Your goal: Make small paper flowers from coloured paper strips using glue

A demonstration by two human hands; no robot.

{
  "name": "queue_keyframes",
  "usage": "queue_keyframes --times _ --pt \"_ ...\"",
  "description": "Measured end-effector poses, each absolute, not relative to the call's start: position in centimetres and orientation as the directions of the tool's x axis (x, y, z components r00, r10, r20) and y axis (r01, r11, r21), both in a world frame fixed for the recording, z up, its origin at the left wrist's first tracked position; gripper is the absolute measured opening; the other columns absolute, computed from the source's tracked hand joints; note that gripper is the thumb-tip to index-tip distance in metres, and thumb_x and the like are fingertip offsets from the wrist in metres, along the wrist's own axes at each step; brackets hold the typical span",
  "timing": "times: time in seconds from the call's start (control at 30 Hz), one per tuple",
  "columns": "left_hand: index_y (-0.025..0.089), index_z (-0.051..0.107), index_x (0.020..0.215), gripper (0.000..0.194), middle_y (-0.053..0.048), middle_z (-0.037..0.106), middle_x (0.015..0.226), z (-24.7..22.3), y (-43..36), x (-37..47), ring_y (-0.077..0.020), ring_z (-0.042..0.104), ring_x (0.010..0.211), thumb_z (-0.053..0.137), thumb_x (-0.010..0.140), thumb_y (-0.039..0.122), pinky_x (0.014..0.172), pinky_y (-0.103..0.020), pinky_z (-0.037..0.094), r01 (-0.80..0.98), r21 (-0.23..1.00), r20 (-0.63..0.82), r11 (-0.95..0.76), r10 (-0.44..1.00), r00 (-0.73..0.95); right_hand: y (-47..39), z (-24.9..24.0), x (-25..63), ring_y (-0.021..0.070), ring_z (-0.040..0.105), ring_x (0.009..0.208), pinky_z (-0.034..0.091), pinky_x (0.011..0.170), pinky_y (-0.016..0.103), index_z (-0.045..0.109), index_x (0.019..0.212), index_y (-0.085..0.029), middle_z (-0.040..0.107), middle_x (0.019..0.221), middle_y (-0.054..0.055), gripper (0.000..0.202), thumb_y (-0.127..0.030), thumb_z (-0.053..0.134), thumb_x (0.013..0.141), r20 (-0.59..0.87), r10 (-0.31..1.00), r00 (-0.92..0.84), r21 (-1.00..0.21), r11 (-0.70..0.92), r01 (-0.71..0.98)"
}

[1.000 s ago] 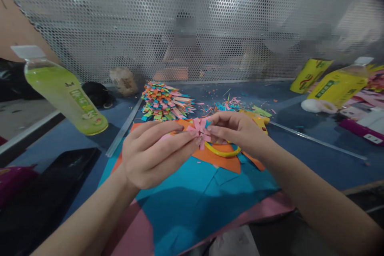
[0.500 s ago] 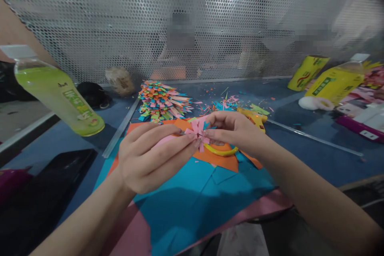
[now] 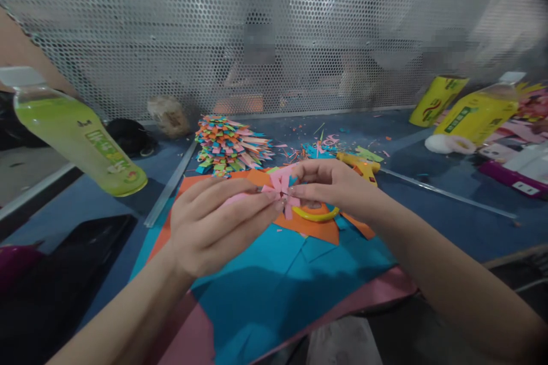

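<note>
Between my two hands is a small pink paper flower (image 3: pixel 280 182) with narrow cut petals. My left hand (image 3: pixel 214 222) pinches its left side, the fingers pressed together. From the right, my right hand (image 3: pixel 334 182) grips the flower between thumb and fingertips; a bit of blue paper shows there. Fingertips hide part of the flower's middle. Beneath the hands lie orange paper (image 3: pixel 317 232) and blue paper sheets (image 3: pixel 257 279). A yellow scissors handle or ring (image 3: pixel 319 217) rests under my right hand. Just beyond it lies a yellow glue gun (image 3: pixel 362 165).
A heap of fringed coloured paper (image 3: pixel 229 145) stands behind my hands, with paper scraps (image 3: pixel 321 148) beside it. A green drink bottle (image 3: pixel 81 137) is at left, a yellow bottle (image 3: pixel 479 114) at right. Clear glue sticks (image 3: pixel 449 194) lie right; a perforated metal screen (image 3: pixel 299 28) closes the back.
Both hands keep their pinch on the paper flower with barely any movement. The whole view has shifted very slightly.
</note>
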State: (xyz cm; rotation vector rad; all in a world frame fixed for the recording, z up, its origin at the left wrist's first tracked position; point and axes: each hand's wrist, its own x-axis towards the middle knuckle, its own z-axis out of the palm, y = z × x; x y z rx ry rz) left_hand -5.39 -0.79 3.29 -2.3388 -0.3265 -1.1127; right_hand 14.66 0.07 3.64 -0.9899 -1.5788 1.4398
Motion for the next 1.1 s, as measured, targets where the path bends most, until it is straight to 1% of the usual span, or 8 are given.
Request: queue_keyframes --times 0.1,0.17,0.27,0.33,0.47,0.6,0.8,1.1 --pt "0.024 0.062 0.088 0.025 0.001 0.068 0.082 2.5 -0.5 -4.8 -0.0138 0.062 0.076 0.064 0.067 0.010 0.068 -0.029 0.051 0.469 -0.035 0.886 -0.883 0.190 0.424 0.4 3.5 14.9 0.0046 0.041 0.044 0.029 0.038 0.018 0.048 0.075 -0.018 0.050 0.059 -0.004 0.015 -0.027 0.058 0.069 0.052 0.945 -0.324 -0.998 0.057 0.007" --pt "0.023 0.062 0.085 0.018 0.000 0.066 0.080 2.2 -0.4 -4.4 -0.0125 0.060 0.074 0.063 0.070 0.015 0.067 -0.027 0.050 0.477 0.264 0.869 -0.838 0.421 0.259 0.6 3.4 15.0 0.0044 0.040 0.045 0.030 0.038 0.018 0.046 0.078 -0.019 0.049 0.066 -0.003 0.017 -0.030 0.057 0.071 0.149 0.956 -0.253 -0.988 0.152 -0.007" --pt "0.020 0.062 0.080 0.010 -0.001 0.064 0.079 2.2 -0.1 -3.8 -0.0110 0.058 0.066 0.061 0.071 0.024 0.056 -0.023 0.047 0.355 0.714 0.623 -0.604 0.779 0.071 0.4 3.1 15.0 0.0062 0.047 0.056 0.038 0.046 0.020 0.048 0.082 -0.020 0.050 0.078 -0.001 0.017 -0.030 0.057 0.073 0.368 0.913 -0.176 -0.917 0.388 0.091" --pt "0.018 0.061 0.075 0.012 0.000 0.062 0.071 2.4 0.1 -3.5 -0.0090 0.054 0.056 0.063 0.069 0.028 0.048 -0.021 0.043 0.226 0.869 0.439 -0.439 0.897 0.055 0.1 3.0 15.0 0.0088 0.051 0.066 0.042 0.053 0.022 0.049 0.089 -0.020 0.052 0.086 0.001 0.019 -0.026 0.057 0.073 0.474 0.865 -0.164 -0.851 0.498 0.168" --pt "0.016 0.061 0.069 0.015 0.003 0.057 0.056 2.5 0.5 -3.2 -0.0063 0.048 0.045 0.067 0.063 0.029 0.042 -0.019 0.038 0.076 0.951 0.293 -0.299 0.953 0.082 -0.1 2.8 14.8 0.0123 0.055 0.078 0.045 0.061 0.025 0.046 0.100 -0.020 0.058 0.095 0.004 0.031 -0.019 0.058 0.072 0.528 0.827 -0.192 -0.791 0.562 0.241" --pt "0.015 0.062 0.070 0.015 0.002 0.059 0.054 2.3 0.4 -3.1 -0.0075 0.050 0.047 0.068 0.062 0.026 0.043 -0.019 0.038 0.018 0.965 0.257 -0.263 0.953 0.161 0.2 2.6 14.8 0.0118 0.056 0.072 0.044 0.058 0.026 0.047 0.099 -0.019 0.062 0.090 0.004 0.029 -0.019 0.058 0.072 0.501 0.831 -0.240 -0.790 0.553 0.264" --pt "0.015 0.062 0.069 0.016 0.002 0.058 0.052 2.3 0.4 -3.0 -0.0078 0.049 0.047 0.068 0.061 0.028 0.043 -0.019 0.038 0.042 0.972 0.223 -0.232 0.961 0.165 0.2 2.6 14.7 0.0135 0.059 0.074 0.044 0.057 0.025 0.050 0.092 -0.017 0.062 0.079 0.003 0.022 -0.020 0.058 0.072 0.437 0.852 -0.290 -0.808 0.513 0.289" --pt "0.015 0.062 0.067 0.016 0.003 0.055 0.051 2.3 0.4 -3.1 -0.0058 0.045 0.045 0.067 0.063 0.029 0.042 -0.018 0.036 0.042 0.970 0.229 -0.241 0.955 0.191 0.1 2.4 14.8 0.0115 0.057 0.070 0.044 0.060 0.026 0.049 0.095 -0.017 0.062 0.081 0.002 0.024 -0.017 0.057 0.072 0.495 0.825 -0.272 -0.761 0.563 0.324"
